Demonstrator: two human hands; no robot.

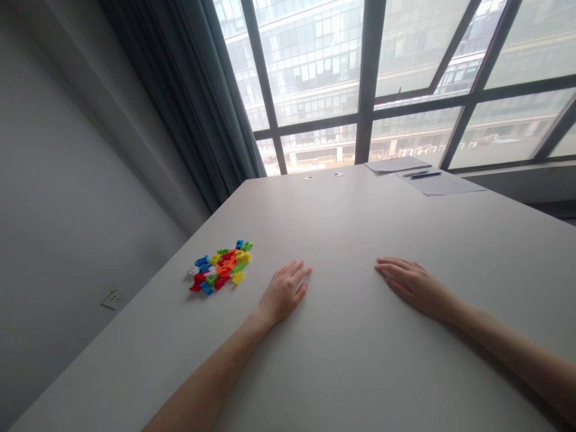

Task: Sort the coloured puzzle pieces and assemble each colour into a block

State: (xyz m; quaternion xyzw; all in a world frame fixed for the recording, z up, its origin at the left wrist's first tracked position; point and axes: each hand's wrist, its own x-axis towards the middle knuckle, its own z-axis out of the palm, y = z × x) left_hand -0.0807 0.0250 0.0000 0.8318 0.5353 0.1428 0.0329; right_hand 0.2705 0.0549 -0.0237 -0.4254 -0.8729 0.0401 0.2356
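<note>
My left hand (284,291) rests palm down on the white table (333,360), its fingers stretched out and a little apart. To its left lies a loose pile of small plastic building blocks (227,263) in red, orange, yellow, green, blue and white; the hand does not touch them. Farther right, my right hand (407,283) lies on the tabletop with fingers extended toward the left. Nothing is held in either hand. A wide strip of tabletop separates the two.
Sheets of paper (454,185) with dark pens (425,175) on them lie at the far right edge, beside another stack of paper (396,165). Two round fittings (338,174) sit near the back edge. A dark curtain (180,90) and a window stand behind; a wall socket (113,299) is at left.
</note>
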